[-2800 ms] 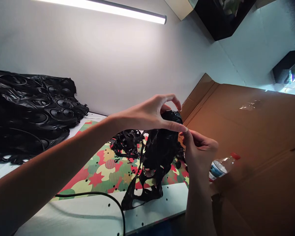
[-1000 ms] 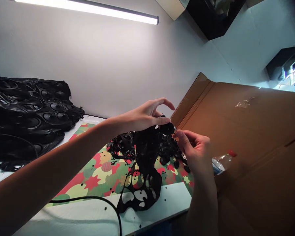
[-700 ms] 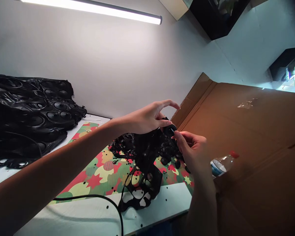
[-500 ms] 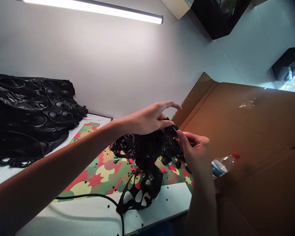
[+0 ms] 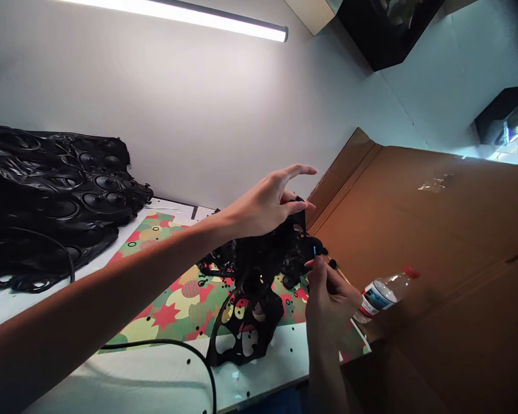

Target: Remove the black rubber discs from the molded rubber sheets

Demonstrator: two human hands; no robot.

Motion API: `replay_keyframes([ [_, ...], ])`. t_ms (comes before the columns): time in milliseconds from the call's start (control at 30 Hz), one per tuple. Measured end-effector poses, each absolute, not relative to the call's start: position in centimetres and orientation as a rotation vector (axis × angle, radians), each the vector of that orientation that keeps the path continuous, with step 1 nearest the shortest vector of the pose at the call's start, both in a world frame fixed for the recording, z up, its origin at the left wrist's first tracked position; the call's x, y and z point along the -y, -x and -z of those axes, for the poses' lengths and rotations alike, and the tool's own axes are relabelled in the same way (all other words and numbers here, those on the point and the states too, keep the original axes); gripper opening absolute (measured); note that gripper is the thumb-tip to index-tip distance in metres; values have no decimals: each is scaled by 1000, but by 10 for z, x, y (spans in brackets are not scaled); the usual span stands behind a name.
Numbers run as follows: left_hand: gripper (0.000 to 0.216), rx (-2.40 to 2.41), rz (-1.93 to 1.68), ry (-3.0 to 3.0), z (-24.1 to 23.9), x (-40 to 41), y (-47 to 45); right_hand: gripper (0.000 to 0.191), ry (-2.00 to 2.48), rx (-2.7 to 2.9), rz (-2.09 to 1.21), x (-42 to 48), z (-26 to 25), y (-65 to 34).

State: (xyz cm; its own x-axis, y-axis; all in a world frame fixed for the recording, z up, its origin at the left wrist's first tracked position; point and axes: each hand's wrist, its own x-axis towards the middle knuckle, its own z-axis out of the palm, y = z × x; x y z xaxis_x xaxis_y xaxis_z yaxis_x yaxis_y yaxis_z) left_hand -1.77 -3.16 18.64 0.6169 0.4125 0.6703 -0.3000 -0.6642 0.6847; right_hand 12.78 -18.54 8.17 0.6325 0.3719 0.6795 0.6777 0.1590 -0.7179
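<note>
My left hand (image 5: 270, 201) holds up the top of a floppy black rubber sheet (image 5: 252, 305) full of round holes; thumb and lower fingers pinch it while the index finger sticks out. The sheet's lower end rests on the white table (image 5: 164, 374). My right hand (image 5: 330, 293) is closed just below and to the right, pinching a small thin tool with a blue tip against a black round piece (image 5: 313, 248) at the sheet's edge.
A heap of black moulded rubber sheets (image 5: 56, 195) lies at the left. A patterned red-green mat (image 5: 176, 293) holds loose black round pieces. A black cable (image 5: 168, 345) crosses the table front. A large cardboard box (image 5: 435, 241) and a water bottle (image 5: 382, 296) stand right.
My right hand has dropped lower and pulled slightly away from my left hand. My left hand has raised the sheet's top and straightened its index finger.
</note>
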Motion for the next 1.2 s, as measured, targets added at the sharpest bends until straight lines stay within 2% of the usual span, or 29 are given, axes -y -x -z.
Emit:
replay_keyframes([
  [133, 60, -52, -1143, -1972, -186, 44, 7, 51, 1367, 826, 229, 191, -58, -130],
  [367, 35, -124, -1399, -1770, -206, 33, 17, 58, 1533, 849, 85, 197, -32, -154],
  [500, 44, -94, -1232, -1906, -212, 21, 39, 68, 1910, 1255, 67, 181, -40, -198],
  [600, 55, -103, -1112, -2032, -208, 19, 47, 59, 2196, 1232, 250, 165, -54, -225],
  [700, 58, -101, -1146, -2052, -208, 20, 50, 46, 2265, 1148, 357, 155, -68, -237],
  [1000, 63, -73, -1256, -1999, -213, 18, 59, 45, 2205, 1118, 430, 139, -94, -221],
  [1133, 57, -70, -1161, -2044, -209, 18, 60, 60, 1690, 1368, -7, 136, -110, -201],
  [1200, 52, -58, -1113, -2051, -208, 19, 61, 61, 1484, 1423, -215, 136, -118, -187],
])
